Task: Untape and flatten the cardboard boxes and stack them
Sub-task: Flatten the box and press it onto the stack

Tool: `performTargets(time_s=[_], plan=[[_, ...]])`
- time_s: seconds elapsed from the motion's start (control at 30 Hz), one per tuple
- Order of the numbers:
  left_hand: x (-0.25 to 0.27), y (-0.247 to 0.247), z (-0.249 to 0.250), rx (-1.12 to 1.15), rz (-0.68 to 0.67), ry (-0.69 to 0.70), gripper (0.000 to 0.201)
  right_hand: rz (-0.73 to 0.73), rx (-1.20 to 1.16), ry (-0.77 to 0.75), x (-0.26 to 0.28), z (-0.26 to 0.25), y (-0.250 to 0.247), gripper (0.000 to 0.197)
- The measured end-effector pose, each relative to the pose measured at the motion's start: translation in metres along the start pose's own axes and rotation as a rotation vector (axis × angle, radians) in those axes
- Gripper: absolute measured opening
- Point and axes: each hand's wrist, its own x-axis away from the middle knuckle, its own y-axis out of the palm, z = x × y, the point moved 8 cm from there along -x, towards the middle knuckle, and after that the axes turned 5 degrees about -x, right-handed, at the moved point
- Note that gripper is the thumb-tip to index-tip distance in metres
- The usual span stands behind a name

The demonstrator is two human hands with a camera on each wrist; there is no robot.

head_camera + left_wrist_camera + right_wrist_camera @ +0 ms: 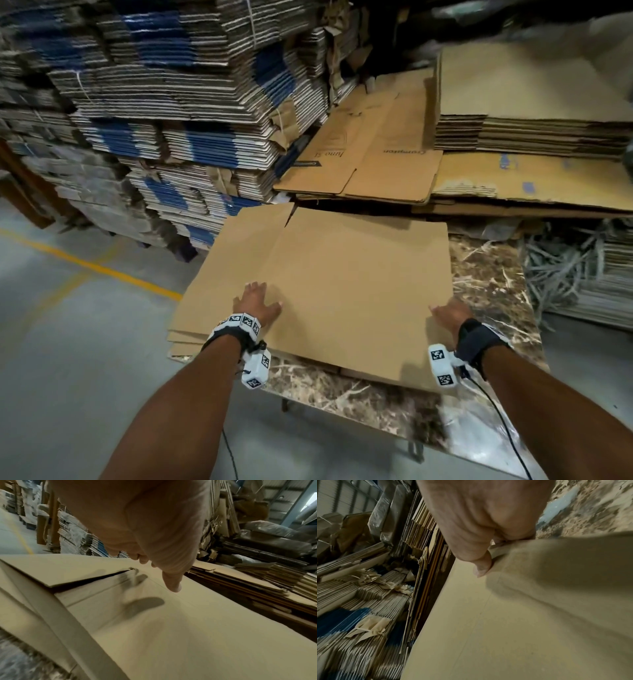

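A flattened brown cardboard box [342, 274] lies on top of other flat boxes [181, 337] on a marble-patterned table [489, 274]. My left hand [257, 303] is spread flat on its near left part, fingers straight. In the left wrist view the fingers [173, 585] reach down to the board [188, 628], near a slit between two flaps [96, 577]. My right hand [450, 313] holds the box's right edge. The right wrist view shows the thumb [482, 566] on top of the board [505, 628] and the fingers curled under its edge.
Tall stacks of flattened cartons [171, 120] rise at the back left. More flat boxes [376, 164] and a thick pile [531, 113] lie behind the table. Cardboard strips [565, 270] sit to the right. A yellow line [85, 263] crosses the grey floor at left.
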Motion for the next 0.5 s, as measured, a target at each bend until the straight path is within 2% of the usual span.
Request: performTargets(time_s=[0.27,0.5], plan=[[-0.046,0.010,-0.007,0.073,-0.032,-0.019,0.094,0.075,0.119,0.009,-0.033,-0.018,0.004,0.065],[-0.067,0.011,-0.017,0.084,-0.085,-0.086,0.096,0.106,0.135,0.035,-0.053,-0.031,0.014,0.052]])
